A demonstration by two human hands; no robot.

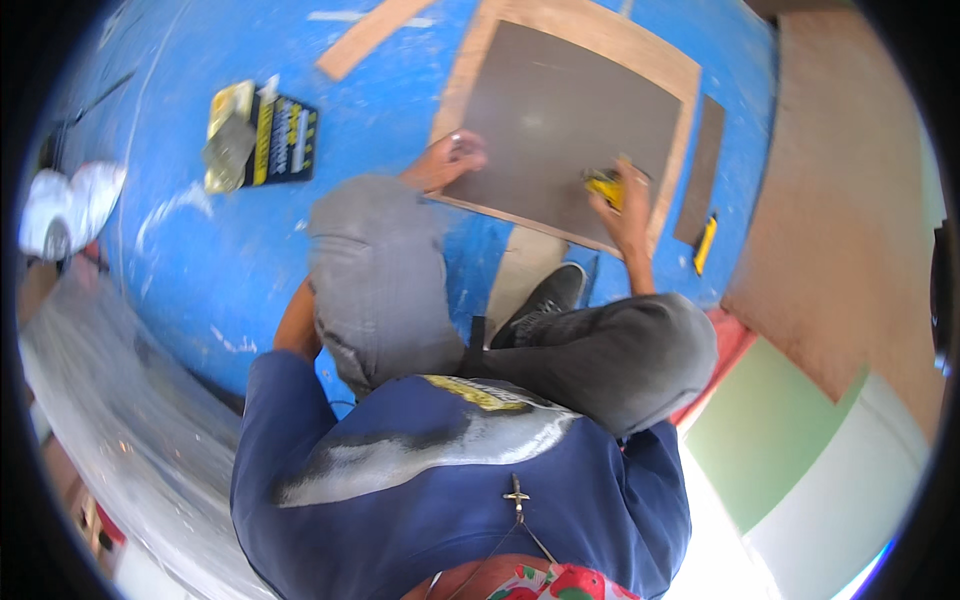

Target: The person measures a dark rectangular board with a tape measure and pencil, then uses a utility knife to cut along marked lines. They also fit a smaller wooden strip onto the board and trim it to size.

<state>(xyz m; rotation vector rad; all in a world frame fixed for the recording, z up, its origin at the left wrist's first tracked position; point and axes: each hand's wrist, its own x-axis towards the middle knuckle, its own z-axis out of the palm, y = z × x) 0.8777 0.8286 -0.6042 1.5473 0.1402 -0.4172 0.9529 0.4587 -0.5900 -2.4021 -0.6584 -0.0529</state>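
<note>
Person sits on the blue surface point(370, 110), knees bent out to both sides, work in front of them

Dark brown panel point(560, 110) lies flat on a larger pale wood board point(610, 35); wood shows as a margin along the top, left and right, only a thin strip at the near edge

Right hand point(628, 205): over the near right part of the panel, fingers and thumb closed round a compact yellow-and-black tool point(605, 188). Tool sits above the panel's near right area; too blurred to say exactly what it is or whether it touches the panel

Left hand point(452, 160): at the near left corner of panel and board, fingers bent, blurred. Can't tell whether it grips anything or whether the fingertips meet

Right of the board: narrow dark brown strip point(702, 165) lying alongside, yellow cutter knife point(706, 246) just beyond its near end, large brown sheet point(840, 150) farther right

Left: black-and-yellow box point(285, 140) well apart from the board. Light wood strip point(375, 37) lies up top, between box and board

Dark shoe point(545, 305) near the board's near edge
</note>
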